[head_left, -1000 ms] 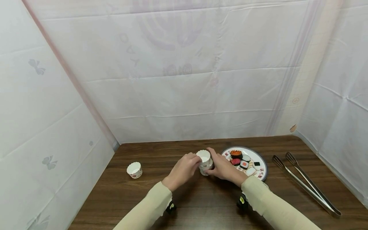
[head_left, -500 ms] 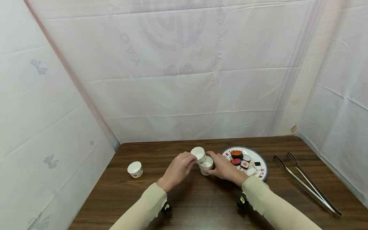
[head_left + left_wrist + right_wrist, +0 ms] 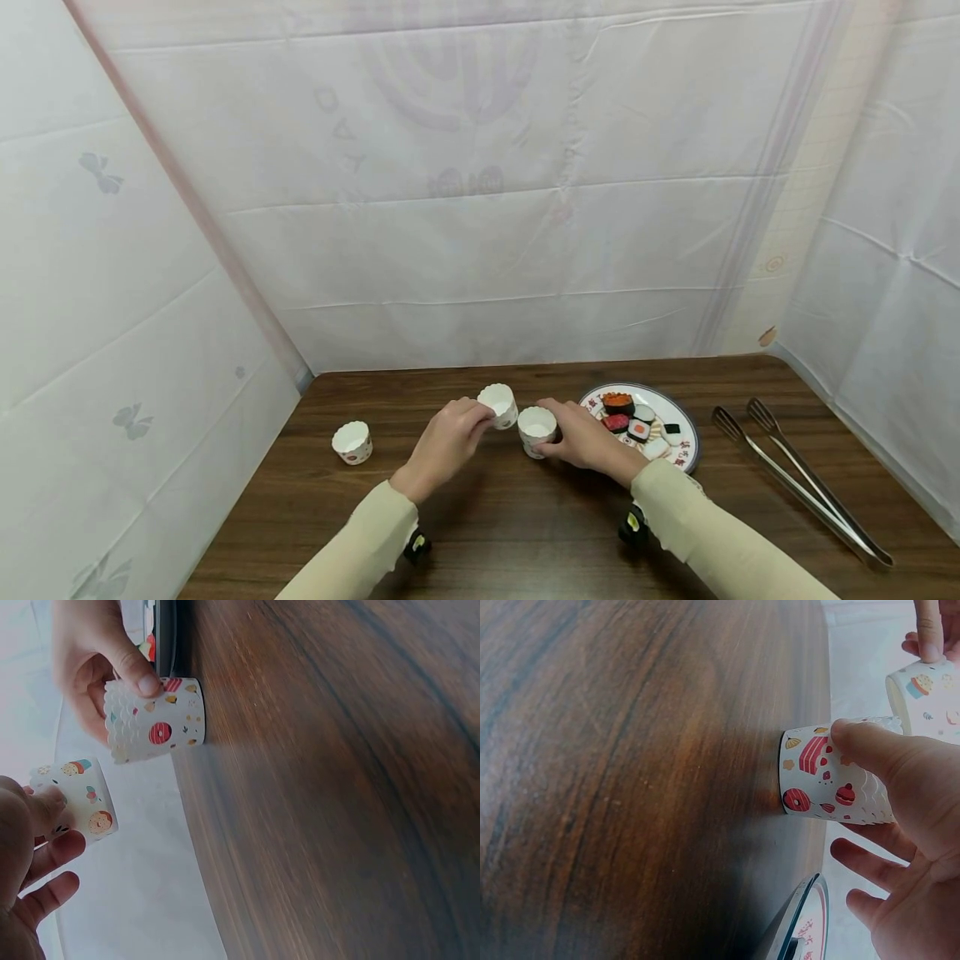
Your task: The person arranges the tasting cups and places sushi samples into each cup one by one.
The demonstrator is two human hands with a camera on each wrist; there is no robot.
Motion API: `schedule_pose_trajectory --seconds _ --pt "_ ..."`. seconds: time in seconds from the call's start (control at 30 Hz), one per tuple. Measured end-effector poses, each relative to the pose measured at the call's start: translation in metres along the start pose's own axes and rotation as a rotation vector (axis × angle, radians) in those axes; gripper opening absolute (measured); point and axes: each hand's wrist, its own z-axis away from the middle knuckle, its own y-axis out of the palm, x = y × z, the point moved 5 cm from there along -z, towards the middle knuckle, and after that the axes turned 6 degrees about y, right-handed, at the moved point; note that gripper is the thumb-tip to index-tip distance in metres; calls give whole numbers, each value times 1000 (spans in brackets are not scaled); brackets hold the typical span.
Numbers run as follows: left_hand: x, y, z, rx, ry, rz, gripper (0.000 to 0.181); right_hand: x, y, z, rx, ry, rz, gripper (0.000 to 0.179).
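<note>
Cup (image 3: 500,408) between left fingers (image 3: 60,853), stack (image 3: 537,432) between right fingers (image 3: 890,841).

Walled across the upper frame by pale, creased sheeting (image 3: 480,242), with grey bows (image 3: 102,173) at far left and a pinkish stripe (image 3: 183,196) slanting from upper left. Filled below by dark wood-grain tabletop (image 3: 525,542), faintly glossy at bottom centre.

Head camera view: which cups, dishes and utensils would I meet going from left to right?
Lone paper cup, raised cup pinched by the left hand, middle cup held by the right hand, plate with sushi pieces, metal tongs.
</note>
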Motion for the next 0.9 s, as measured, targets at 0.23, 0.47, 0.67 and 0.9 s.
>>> schedule_pose_trajectory --seconds 0.23,0.47,0.67,0.9 --pt "6 -5 9 -15 -18 -18 14 1 -1 1 -6 -18 4 68" --pt "12 -7 17 -10 -22 -25 14 1 -1 0 -6 -19 -2 69" --pt "18 -11 26 7 -43 -32 14 1 -1 0 -2 -6 8 69" --pt "26 -17 38 30 -87 -30 17 1 -1 1 14 22 8 70"
